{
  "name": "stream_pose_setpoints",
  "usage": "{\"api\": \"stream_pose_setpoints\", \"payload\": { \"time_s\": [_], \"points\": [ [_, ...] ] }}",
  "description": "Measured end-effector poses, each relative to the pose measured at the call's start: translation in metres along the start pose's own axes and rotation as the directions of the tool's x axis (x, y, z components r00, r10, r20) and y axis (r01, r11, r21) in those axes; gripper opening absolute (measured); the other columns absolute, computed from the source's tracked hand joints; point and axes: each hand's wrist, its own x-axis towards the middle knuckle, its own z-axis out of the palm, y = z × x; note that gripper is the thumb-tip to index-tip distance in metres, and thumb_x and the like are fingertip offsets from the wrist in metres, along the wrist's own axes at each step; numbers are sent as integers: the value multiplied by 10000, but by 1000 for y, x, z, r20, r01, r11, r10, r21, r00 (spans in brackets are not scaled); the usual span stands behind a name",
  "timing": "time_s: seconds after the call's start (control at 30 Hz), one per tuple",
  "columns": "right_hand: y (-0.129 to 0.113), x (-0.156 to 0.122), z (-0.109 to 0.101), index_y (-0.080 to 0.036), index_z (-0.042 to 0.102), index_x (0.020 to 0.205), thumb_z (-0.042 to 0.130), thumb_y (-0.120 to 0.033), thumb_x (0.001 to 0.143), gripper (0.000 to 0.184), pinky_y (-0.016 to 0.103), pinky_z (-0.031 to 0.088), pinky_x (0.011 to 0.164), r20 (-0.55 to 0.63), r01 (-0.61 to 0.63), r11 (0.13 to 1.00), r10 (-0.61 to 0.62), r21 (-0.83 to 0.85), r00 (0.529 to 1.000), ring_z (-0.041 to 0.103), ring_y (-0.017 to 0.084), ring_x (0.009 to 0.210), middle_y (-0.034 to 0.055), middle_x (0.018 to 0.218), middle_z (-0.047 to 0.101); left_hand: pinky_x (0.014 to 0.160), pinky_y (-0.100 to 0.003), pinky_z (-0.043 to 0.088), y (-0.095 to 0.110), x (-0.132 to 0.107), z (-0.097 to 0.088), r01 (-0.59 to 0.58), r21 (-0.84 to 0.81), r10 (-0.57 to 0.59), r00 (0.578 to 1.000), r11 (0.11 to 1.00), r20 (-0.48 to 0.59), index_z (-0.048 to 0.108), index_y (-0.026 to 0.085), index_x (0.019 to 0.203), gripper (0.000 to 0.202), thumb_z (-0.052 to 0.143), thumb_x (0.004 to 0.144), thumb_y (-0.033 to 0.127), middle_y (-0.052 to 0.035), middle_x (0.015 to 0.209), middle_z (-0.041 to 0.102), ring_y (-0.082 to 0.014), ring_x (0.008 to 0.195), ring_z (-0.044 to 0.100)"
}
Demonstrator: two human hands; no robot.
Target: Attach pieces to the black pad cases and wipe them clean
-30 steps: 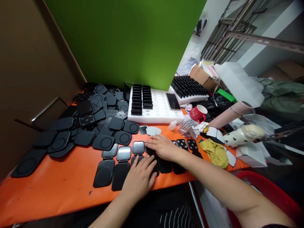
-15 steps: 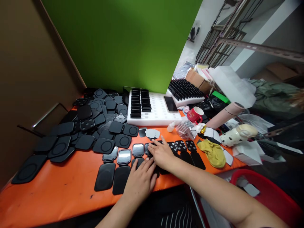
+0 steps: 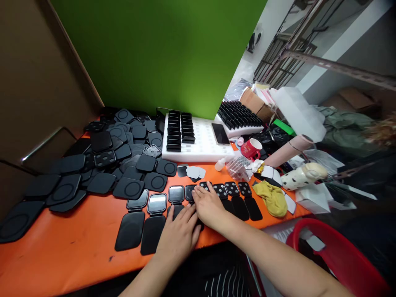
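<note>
A row of black hinged folding pads lies opened flat along the table's near side. My left hand (image 3: 178, 232) rests palm down on a pad in mid-row, its fingers stretched out and partly covering that pad's lower panel. Just right of it, my right hand (image 3: 209, 206) lies over the neighbouring pads, fingers extended near a small dark square panel (image 3: 189, 193). Its palm hides the panels below. To the left are a pad with a shiny square panel (image 3: 157, 203) and its black lower panel (image 3: 154, 234). Dotted square panels (image 3: 232, 188) continue the row rightward.
Loose black pads (image 3: 128, 187) are heaped at left on the orange table (image 3: 83, 251). Behind stands a white foam tray (image 3: 201, 154) with black pieces and a phone (image 3: 220, 134). Rightward are a red mug (image 3: 251, 149), yellow cloth (image 3: 272, 200) and red basin (image 3: 340, 255).
The view has shifted, so the table's things sit slightly further left. My right hand's fingers have drawn a little closer together over the row; my left hand stays on its pad.
</note>
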Motion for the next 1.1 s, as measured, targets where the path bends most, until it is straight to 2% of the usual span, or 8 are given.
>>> {"api": "stream_pose_setpoints", "payload": {
  "time_s": [0.17, 0.3, 0.43, 0.57, 0.7, 0.83, 0.93, 1.1],
  "points": [
    [-1, -1, -4, -92, 545, 1125, 334, -189, 871, 344, 437, 73, 1062, -44, 20, 1000, -20, 2, 999, 429, 217, 1156, 145, 1180, 556, 1012, -525, 226, -1, -1, 0, -6, 18, 6, 1000, 1000, -2, 524, 274, 1116, 291, 457, 833, 300, -11, 1214, 542, -231, 1101, 492],
    [16, 15, -25, -184, 639, 944, 408, -214, 845, 254, 394, 215, 997, -59, -26, 998, 29, 57, 998, 504, 209, 1025, 77, 984, 644, 1016, -520, 226, -4, -3, 5, -29, 32, 29, 1000, 999, -10, 479, 273, 1193, 353, 436, 846, 329, -14, 1268, 506, -235, 1125, 478],
    [42, 47, -40, -196, 590, 1074, 391, -287, 875, 296, 330, 327, 885, -105, -143, 985, 154, 101, 982, 473, 214, 1041, 85, 1080, 590, 1021, -532, 208, -6, -5, 8, -38, 34, 37, 999, 999, 12, 462, 261, 1214, 360, 395, 868, 335, -14, 1312, 460, -238, 1169, 436],
    [59, 69, -36, -166, 635, 955, 589, -378, 752, 297, 302, 378, 792, -73, -120, 984, 130, 135, 989, 519, 236, 959, 103, 1011, 604, 1011, -563, 202, -7, -6, 8, -58, 45, 56, 997, 997, 49, 403, 258, 1261, 389, 372, 876, 304, -13, 1348, 412, -246, 1204, 393],
    [66, 72, -34, -182, 651, 793, 578, -379, 760, 213, 295, 382, 746, -67, -104, 971, 121, 214, 990, 563, 224, 852, 83, 855, 640, 1005, -574, 207, -8, -7, 9, -65, 47, 62, 996, 997, 61, 389, 259, 1272, 404, 379, 869, 292, -15, 1354, 403, -250, 1207, 391],
    [76, 61, -45, -196, 627, 807, 495, -323, 817, 183, 316, 353, 809, -164, -144, 923, 213, 356, 963, 539, 221, 918, 77, 911, 635, 989, -608, 203, -5, -4, 6, -30, 26, 29, 998, 999, 60, 423, 276, 1241, 385, 399, 857, 292, -13, 1318, 450, -261, 1178, 427],
    [86, 38, -55, -191, 603, 838, 462, -302, 827, 179, 324, 342, 839, -251, -186, 839, 353, 511, 901, 508, 215, 970, 80, 975, 615, 990, -620, 180, 0, 2, -1, 16, 5, -16, 998, 1000, 60, 494, 275, 1170, 333, 420, 846, 293, -20, 1256, 514, -260, 1135, 466],
    [105, -29, -47, -185, 549, 801, 450, -395, 804, 232, 291, 430, 613, -197, -220, 540, 610, 813, 768, 560, 163, 633, 25, 677, 610, 1006, -584, 191, 14, 16, -7, 3, -16, -2, 999, 1000, 51, 563, 256, 1081, 278, 446, 832, 294, -35, 1181, 566, -262, 1108, 482]
  ]
}}
